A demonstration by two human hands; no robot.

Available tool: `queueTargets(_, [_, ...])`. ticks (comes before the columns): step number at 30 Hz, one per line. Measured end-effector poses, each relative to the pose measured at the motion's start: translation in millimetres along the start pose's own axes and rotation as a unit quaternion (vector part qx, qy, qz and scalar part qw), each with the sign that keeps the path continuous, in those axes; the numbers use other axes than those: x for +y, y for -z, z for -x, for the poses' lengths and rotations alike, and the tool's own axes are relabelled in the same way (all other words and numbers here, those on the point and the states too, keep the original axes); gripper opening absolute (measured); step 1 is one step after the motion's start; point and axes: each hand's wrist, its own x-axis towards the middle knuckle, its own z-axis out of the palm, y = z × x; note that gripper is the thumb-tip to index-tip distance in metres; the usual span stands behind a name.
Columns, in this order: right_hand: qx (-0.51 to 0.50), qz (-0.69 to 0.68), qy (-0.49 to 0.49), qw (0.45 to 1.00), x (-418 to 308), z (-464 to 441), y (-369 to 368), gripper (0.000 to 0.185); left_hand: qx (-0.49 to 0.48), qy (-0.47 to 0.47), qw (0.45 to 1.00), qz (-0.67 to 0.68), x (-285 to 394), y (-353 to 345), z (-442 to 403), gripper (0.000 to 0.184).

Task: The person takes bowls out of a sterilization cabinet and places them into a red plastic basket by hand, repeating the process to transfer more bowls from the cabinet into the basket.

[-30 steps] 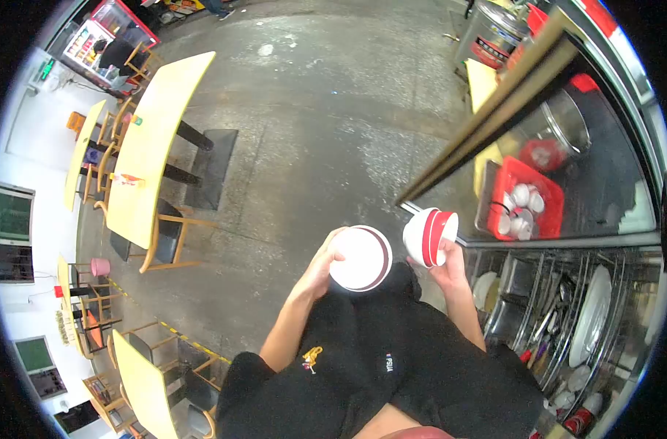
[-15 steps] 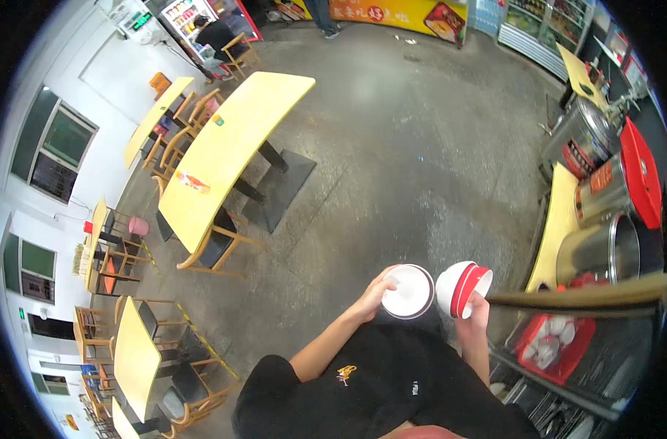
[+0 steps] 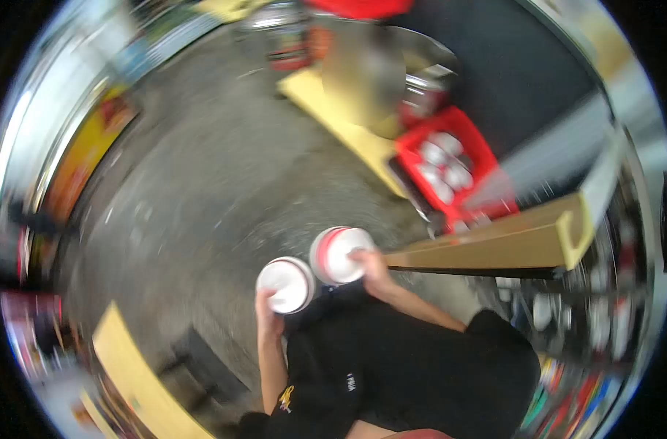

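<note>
While the hands [image 3: 375, 274] grip bowls [image 3: 286, 285], a brown beam [image 3: 494, 246] lies before a red basket [image 3: 481, 144].

Much was smeared or hidden.
The left hand [image 3: 269, 314] had most of its fingers hidden behind a white bowl [image 3: 287, 284], the right hand [image 3: 376, 275] behind a red-banded bowl [image 3: 339, 256]; white pieces [image 3: 442, 162] in the red basket [image 3: 480, 148] were too smeared to identify, shirt lettering [image 3: 351, 383] was unreadable, and the yellow table [image 3: 139, 364] ran off the bottom edge.
</note>
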Motion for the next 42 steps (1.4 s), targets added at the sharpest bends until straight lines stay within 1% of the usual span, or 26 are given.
queueTargets(1, [0.012,-0.008,0.013,1.000,-10.5,6.6,-13.4,0.023,-0.024,0.036,0.999,-0.008,5.8,-5.6,-17.3,0.055])
queueTargets(3, [0.062,-0.054,0.009,0.997,-19.7,14.9,-19.9,0.034,-0.061,0.059,0.995,-0.046,11.6,-25.9,-51.0,0.057])
queueTargets(4, [0.020,-0.041,0.038,0.998,-18.5,26.1,-15.2,0.040,-0.070,0.073,0.993,-0.058,16.0,-30.3,-56.2,0.058])
queueTargets(5, [0.067,-0.073,0.001,0.995,-14.6,26.9,-17.4,0.039,-0.074,0.089,0.991,-0.069,20.3,-36.0,-68.4,0.059])
queueTargets(7, [0.089,-0.059,0.013,0.994,-4.0,43.6,-11.7,0.040,-0.096,0.104,0.986,-0.088,19.0,-43.8,-84.2,0.058])
queueTargets(8, [0.098,-0.067,0.010,0.993,-3.1,42.8,-10.3,0.040,-0.117,0.091,0.983,-0.112,15.0,-47.6,-102.7,0.057])
queueTargets(9, [0.141,-0.068,0.000,0.988,-3.9,41.2,-10.1,0.040,-0.138,0.078,0.978,-0.137,15.4,-55.0,-120.6,0.056])
queueTargets(10, [0.187,-0.070,-0.012,0.980,-4.9,38.6,-9.6,0.041,-0.143,0.097,0.975,-0.143,18.7,-72.3,-133.2,0.054])
queueTargets(11, [0.203,-0.080,-0.018,0.976,-7.8,36.4,-13.8,0.041,-0.146,0.113,0.971,-0.155,24.9,-82.6,-149.6,0.054])
queueTargets(14, [0.327,-0.140,0.001,0.934,-8.1,21.7,-2.2,0.041,-0.193,0.186,0.938,-0.219,21.0,-113.8,-207.1,0.054])
queueTargets(15, [0.324,-0.132,0.031,0.936,8.1,15.4,11.1,0.043,-0.207,0.194,0.931,-0.231,21.0,-126.7,-224.2,0.054])
queueTargets(17, [0.398,-0.185,0.053,0.897,-22.9,4.8,-6.7,0.047,-0.243,0.209,0.907,-0.274,28.4,-157.3,-258.3,0.052])
queueTargets(18, [0.462,-0.227,0.066,0.855,-17.1,-7.0,-10.7,0.042,-0.247,0.227,0.893,-0.301,35.7,-173.6,-273.3,0.056])
queueTargets(19, [0.472,-0.272,0.072,0.835,-17.6,-17.1,-12.5,0.049,-0.256,0.234,0.886,-0.309,42.8,-191.0,-287.5,0.056])
queueTargets(21, [0.493,-0.334,0.107,0.796,-20.9,-39.0,-19.4,0.049,-0.337,0.201,0.855,-0.340,53.3,-228.9,-315.3,0.061])
queueTargets(22, [0.498,-0.337,0.105,0.792,-26.6,-49.8,-21.4,0.049,-0.330,0.196,0.853,-0.353,57.0,-245.3,-327.0,0.066])
queueTargets(24, [0.517,-0.361,0.100,0.770,-37.2,-71.5,-25.6,0.049,-0.367,0.204,0.830,-0.367,64.1,-270.1,-352.1,0.068])
queueTargets(26, [0.491,-0.389,0.126,0.769,-60.7,-91.2,-28.8,0.049,-0.400,0.194,0.812,-0.377,68.0,-290.5,-375.8,0.068])
queueTargets(27, [0.485,-0.393,0.146,0.768,-69.9,-100.2,-26.2,0.049,-0.387,0.203,0.821,-0.369,65.8,-299.5,-381.8,0.067])
queueTargets(29, [0.508,-0.403,0.155,0.746,-98.5,-121.7,-10.6,0.049,-0.381,0.224,0.817,-0.369,50.5,-327.2,-401.3,0.066])
queueTargets(31, [0.552,-0.395,0.154,0.718,-111.2,-134.5,7.2,0.048,-0.331,0.271,0.822,-0.375,38.5,-344.2,-412.6,0.065])
queueTargets(32, [0.534,-0.394,0.171,0.728,-101.3,-139.7,27.8,0.049,-0.331,0.274,0.818,-0.381,32.6,-353.5,-417.6,0.065])
queueTargets(34, [0.539,-0.400,0.167,0.723,-119.8,-153.7,55.1,0.050,-0.345,0.300,0.792,-0.406,21.8,-378.9,-419.9,0.070])
queueTargets(37, [0.534,-0.396,0.165,0.729,-141.2,-186.9,119.1,0.053,-0.350,0.308,0.775,-0.427,-5.0,-409.4,-434.4,0.071])
queueTargets(38, [0.529,-0.396,0.162,0.733,-146.6,-201.9,144.0,0.054,-0.321,0.304,0.781,-0.440,-14.1,-422.3,-434.6,0.068])
queueTargets(42, [0.528,-0.359,0.127,0.759,-191.9,-271.8,261.3,0.058,-0.300,0.296,0.798,-0.430,-56.3,-473.6,-443.8,0.061])
